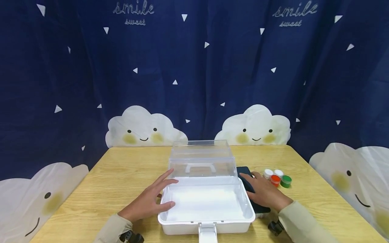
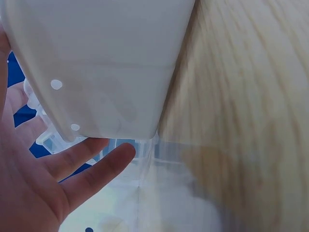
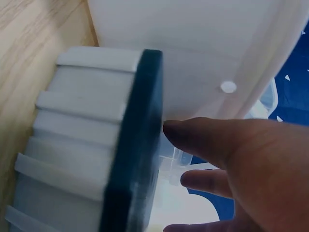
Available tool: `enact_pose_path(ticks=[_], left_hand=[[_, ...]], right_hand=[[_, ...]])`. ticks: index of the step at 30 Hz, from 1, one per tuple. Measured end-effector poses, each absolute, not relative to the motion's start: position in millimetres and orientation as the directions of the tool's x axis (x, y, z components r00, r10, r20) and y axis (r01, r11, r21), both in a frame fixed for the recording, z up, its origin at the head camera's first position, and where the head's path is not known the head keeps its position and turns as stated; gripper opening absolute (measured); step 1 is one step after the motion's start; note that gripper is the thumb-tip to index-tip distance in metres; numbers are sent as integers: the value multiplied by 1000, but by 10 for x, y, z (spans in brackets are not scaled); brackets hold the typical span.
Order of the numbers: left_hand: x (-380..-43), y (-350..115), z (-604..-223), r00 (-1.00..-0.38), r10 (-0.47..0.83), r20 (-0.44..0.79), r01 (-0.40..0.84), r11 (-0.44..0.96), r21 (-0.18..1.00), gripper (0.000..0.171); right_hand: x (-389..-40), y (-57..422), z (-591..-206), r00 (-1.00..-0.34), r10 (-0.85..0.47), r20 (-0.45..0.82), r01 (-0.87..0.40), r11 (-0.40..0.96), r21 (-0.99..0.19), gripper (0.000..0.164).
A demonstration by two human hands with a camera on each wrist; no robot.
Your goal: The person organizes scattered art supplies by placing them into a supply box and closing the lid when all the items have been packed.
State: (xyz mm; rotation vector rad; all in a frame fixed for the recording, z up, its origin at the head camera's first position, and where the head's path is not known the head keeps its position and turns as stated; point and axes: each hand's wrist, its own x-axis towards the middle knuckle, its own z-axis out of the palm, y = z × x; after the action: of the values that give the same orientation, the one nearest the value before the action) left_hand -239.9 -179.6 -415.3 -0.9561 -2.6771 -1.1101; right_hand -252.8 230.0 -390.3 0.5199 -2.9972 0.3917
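Between the spread fingers of the left hand (image 1: pixel 149 202) and those of the right hand (image 1: pixel 265 191) stands a white box (image 1: pixel 209 206) on the bench (image 1: pixel 130 168). Its clear lid (image 1: pixel 202 152) is tipped back, past the fingertips, and its latch (image 1: pixel 208 233) hangs down at the front, nearer the wrists. The left fingers are wide apart with no grip on anything, and the thumb is over the box's rim; I cannot tell if they touch the box's side. Under the right fingers, close by the box, is a dark-topped block (image 3: pixel 141 121) with white ridges below. Those fingers are parted too, and they do not seem to hold it. Four small pots (image 1: pixel 275 181) sit just past the right knuckles.

The right thumb could get pinched, I think, because there is only a thin gap between the block and the box. If the right fingers push too hard, the block might bump the box and make it slide. If they grab only the dark top, it might slip or tip, as the part below looks thick. A fast swing of the right hand outward could knock the pots over. If the left fingers shove the box, the lid may wobble and drop on them
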Motion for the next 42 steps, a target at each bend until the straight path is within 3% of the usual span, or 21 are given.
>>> enact_pose_path(ticks=[24,42], left_hand=[[-2395,-1781,-4196,-819,497,285,553,555,622,60],[-2399,-1796,-4172,-793,521,316,591,531,607,61]], right_hand=[[-2564,2213,-3923,-964,-265,38,-267,948,-172,54],[-2505,2232,-3923,-955,-295,-18,-290,948,-127,67]])
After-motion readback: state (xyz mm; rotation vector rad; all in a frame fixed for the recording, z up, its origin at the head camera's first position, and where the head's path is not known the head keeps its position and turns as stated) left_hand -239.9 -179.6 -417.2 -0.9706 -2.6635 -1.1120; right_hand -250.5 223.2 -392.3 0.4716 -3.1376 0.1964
